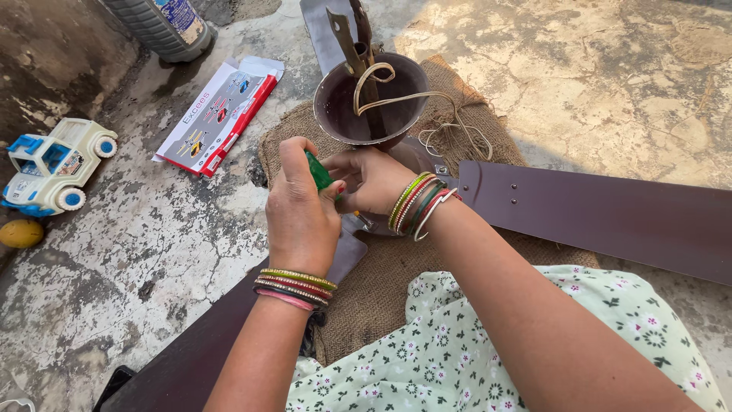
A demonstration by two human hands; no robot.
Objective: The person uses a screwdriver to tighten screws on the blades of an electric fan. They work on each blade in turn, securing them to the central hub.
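Head view looks down on a small green object (319, 172), pinched between both hands just in front of the dark brown fan motor cup (371, 99). Most of the green object is hidden by fingers, so its kind cannot be told. The left hand (301, 210) wraps around it from the near side, fingers curled and thumb raised. The right hand (371, 181) closes on it from the other side, fingertips pressed against it. Both wrists carry stacks of coloured bangles (295, 288).

Beneath the hands lies a piece of burlap sacking (381, 282), spread on the cracked concrete floor (152, 252). The fan motor cup stands on the sacking, with a metal rod and a looped beige wire (427, 107) rising out of it. One brown fan blade (602, 217) stretches to the right from under the cup; another blade (191, 358) runs toward the lower left.

Well apart on the left, a red and white cardboard box (219, 114) lies flat. Further left sits a white and blue toy car (53, 164), with a yellow ball (20, 233) just below it.
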